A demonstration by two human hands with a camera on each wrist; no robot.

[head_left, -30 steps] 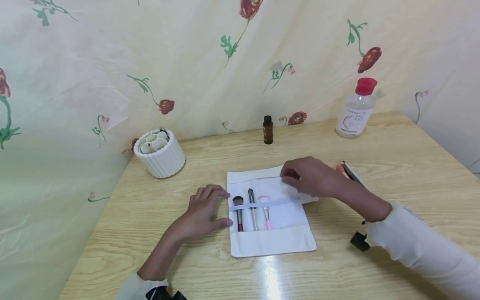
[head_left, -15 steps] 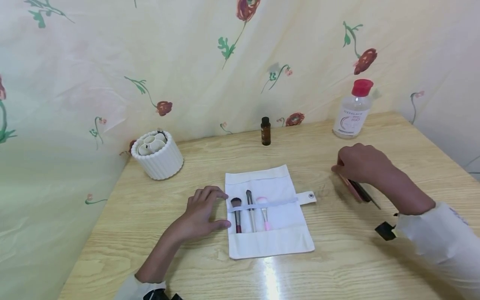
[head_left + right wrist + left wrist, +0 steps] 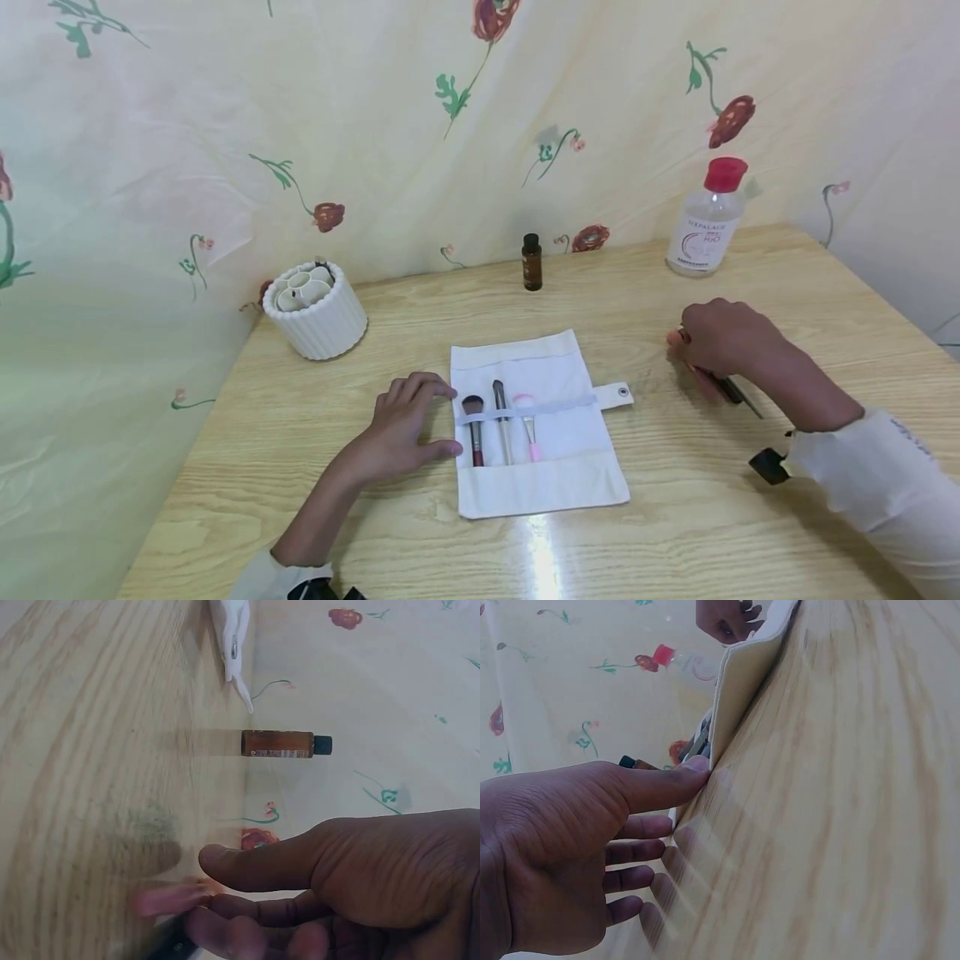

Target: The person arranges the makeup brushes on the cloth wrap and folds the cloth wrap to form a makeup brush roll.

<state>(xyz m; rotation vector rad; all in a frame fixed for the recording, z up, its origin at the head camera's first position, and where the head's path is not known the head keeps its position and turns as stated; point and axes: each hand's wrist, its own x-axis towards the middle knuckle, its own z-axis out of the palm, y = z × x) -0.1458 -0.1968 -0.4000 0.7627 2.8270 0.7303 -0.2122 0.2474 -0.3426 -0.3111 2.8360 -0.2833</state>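
Note:
A white fabric brush roll point(image 3: 543, 492) lies unfolded on the wooden table. Side by side under its elastic band are a dark-bristled makeup brush point(image 3: 474, 407), a slim grey-tipped brush point(image 3: 501, 408) and a pink brush point(image 3: 529, 429). My left hand point(image 3: 401, 425) rests at the roll's left edge, thumb and fingers spread. Over at the right, my right hand point(image 3: 723, 337) is down at a loose group of makeup brushes. In the right wrist view, its fingertips touch a blurred pink makeup brush point(image 3: 169, 900) beside a dark handle point(image 3: 176, 941), with the thumb held apart. The palm hides part of them.
A white ribbed holder point(image 3: 318, 321) stands at the back left. Near the wall are a small brown bottle point(image 3: 532, 267) and a clear bottle with a red cap point(image 3: 705, 229). The roll's snap strap point(image 3: 615, 394) sticks out to the right.
My right hand has left the roll's raised flap and moved right to the loose brushes, then shifted slightly downward there. The roll's right part and strap now show. My left hand has stayed put.

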